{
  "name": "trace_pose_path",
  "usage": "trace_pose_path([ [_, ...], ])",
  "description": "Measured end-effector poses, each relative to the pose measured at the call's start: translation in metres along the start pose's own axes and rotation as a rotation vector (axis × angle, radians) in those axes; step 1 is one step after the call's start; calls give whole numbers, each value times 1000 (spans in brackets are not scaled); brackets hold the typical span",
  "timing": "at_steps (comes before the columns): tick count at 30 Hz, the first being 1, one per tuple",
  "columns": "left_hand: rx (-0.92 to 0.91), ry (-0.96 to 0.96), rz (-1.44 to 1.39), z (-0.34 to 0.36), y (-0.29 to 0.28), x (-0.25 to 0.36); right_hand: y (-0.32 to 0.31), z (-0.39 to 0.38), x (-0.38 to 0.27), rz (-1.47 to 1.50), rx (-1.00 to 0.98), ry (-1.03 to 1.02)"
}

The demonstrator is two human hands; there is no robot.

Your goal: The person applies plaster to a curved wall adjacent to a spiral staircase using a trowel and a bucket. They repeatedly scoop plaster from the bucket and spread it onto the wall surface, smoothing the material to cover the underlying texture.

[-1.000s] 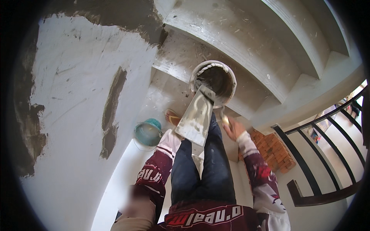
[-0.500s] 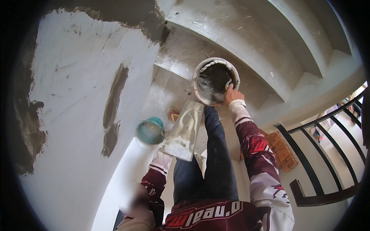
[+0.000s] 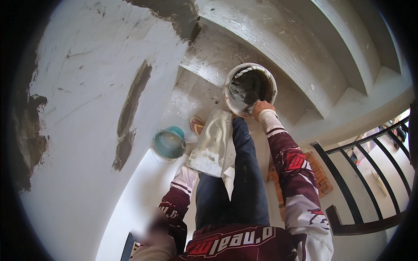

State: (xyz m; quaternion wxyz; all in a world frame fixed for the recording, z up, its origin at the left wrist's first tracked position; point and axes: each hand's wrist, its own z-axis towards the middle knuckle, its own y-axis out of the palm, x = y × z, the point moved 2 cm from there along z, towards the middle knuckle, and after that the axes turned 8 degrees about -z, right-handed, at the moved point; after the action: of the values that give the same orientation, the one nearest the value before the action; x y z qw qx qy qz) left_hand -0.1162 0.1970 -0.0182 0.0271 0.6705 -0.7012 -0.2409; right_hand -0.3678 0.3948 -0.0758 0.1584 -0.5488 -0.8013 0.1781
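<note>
My right hand (image 3: pixel 263 106) is closed at the near right rim of a round mortar bucket (image 3: pixel 227 92). From its fist a dark trowel blade (image 3: pixel 250 96) reaches down into the bucket, where grey wet mix is smeared; a pale twisted rope handle (image 3: pixel 247 69) lies along the far rim. My left sleeve (image 3: pixel 184 175) runs under a flat, mortar-streaked plastering hawk (image 3: pixel 210 145), held tilted in front of my legs. The board hides my left hand and its fingers. Its far end comes close to the bucket.
A teal bucket (image 3: pixel 169 142) stands left, beside a sandalled foot (image 3: pixel 197 125). Curved stair steps (image 3: pixel 283 56) rise at the upper right. The left wall (image 3: pixel 87 117) bears grey mortar patches (image 3: pixel 130 113). Stacked bricks (image 3: pixel 320 176) and a black railing (image 3: pixel 348 182) are at the right.
My right hand has turned and shifted slightly nearer along the bucket's rim, and the trowel blade now shows inside it. The hawk remains held, with its near end slightly higher in view.
</note>
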Motion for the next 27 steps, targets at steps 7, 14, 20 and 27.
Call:
trace_pose_path([
  [7, 28, 39, -37, -27, -11, 6, 27, 16, 22, 277, 25, -22],
  [14, 53, 67, -54, -39, -18, 7, 50, 8, 40, 783, -110, -114],
  [20, 52, 75, -37, -34, -16, 8, 85, -28, 54, 1187, -148, -108],
  [27, -17, 101, 51, 9, -1, 11, 74, -117, 54, 1324, -114, -111],
])
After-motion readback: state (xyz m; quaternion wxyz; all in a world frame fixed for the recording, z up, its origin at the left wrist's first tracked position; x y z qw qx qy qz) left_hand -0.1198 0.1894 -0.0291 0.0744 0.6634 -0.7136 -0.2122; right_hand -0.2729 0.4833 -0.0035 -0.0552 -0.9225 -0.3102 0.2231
